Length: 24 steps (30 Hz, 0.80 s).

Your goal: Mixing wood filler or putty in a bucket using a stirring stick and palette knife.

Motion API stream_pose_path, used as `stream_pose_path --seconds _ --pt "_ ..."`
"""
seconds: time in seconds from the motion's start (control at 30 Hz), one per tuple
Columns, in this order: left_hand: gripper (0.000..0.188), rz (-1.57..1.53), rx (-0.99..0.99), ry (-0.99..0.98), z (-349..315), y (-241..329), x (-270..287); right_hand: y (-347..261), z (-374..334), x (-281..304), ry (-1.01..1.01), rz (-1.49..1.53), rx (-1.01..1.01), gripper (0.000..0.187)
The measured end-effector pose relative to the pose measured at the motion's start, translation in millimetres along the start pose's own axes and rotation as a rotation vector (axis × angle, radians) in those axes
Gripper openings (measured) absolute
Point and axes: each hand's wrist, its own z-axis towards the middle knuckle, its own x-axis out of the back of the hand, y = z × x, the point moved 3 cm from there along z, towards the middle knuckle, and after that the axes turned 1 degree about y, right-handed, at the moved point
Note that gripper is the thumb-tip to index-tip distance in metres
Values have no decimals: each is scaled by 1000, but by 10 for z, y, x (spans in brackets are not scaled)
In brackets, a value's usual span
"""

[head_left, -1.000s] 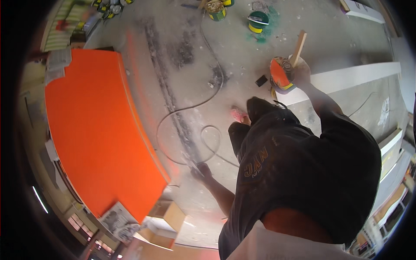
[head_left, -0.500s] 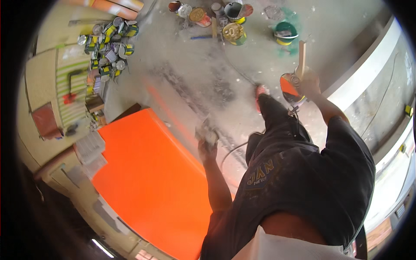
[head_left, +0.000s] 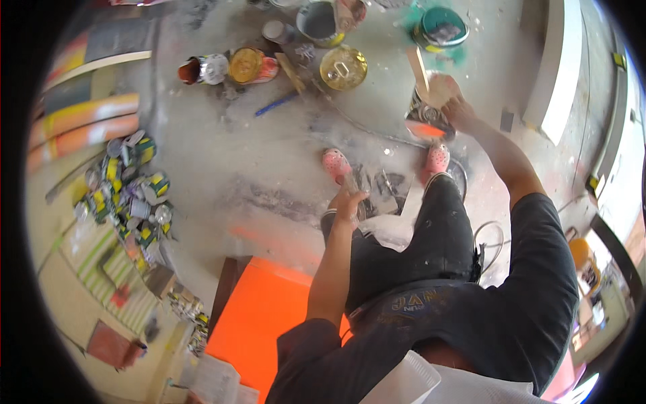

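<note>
Paint can point(head_left: 429, 120), orange-smeared: just left of my right hand point(head_left: 460, 113), fingers clamped on its near side, exact fingertip placement blurred. Wooden stick point(head_left: 418, 73) projecting at can's upper edge. My left hand point(head_left: 346, 203) near pink clog point(head_left: 336, 163); I cannot tell whether fingers are together or apart. Farther out: green bucket point(head_left: 441, 28), gold-lidded tin point(head_left: 343, 68), orange panel point(head_left: 259, 306).

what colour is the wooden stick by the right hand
The wooden stick is pale tan, seen in the head view.
</note>
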Motion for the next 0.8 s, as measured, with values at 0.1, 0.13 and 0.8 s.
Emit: stream_pose_path --seconds 0.1,0.13,0.8 --pt "24 44 62 -38 475 149 48 -40 256 -246 53 -31 -14 8" --pt "25 77 10 -38 625 232 90 -69 384 -284 81 -63 5 7" --pt "22 -434 -393 -809 1528 2013 121 -1445 1270 -328 -120 590 -593 28"
